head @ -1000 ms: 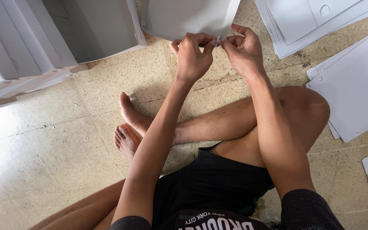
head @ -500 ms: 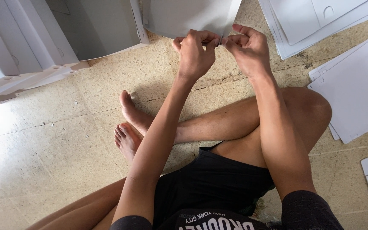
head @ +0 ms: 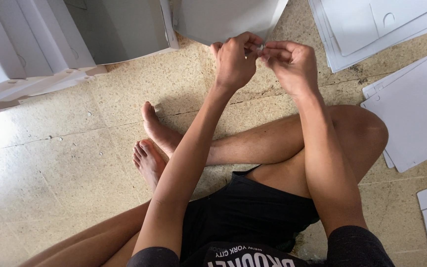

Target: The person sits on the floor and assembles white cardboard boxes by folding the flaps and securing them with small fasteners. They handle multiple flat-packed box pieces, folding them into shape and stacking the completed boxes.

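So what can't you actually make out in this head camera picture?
- The tiny pale thing pinched between the left hand and right hand: too small, fingers cover it.
- The white folded cardboard piece behind the hands: cut off by the top edge.
- The flat white cardboard sheets: cut off at the right edge.

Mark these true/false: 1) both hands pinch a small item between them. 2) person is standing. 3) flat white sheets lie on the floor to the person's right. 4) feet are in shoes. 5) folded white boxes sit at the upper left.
1) True: the left hand and right hand meet fingertip to fingertip on a small item, too small to identify.
2) False: the person sits cross-legged on the floor.
3) True: white sheets lie flat at the right.
4) False: the feet are bare.
5) True: white boxes stand at the upper left.
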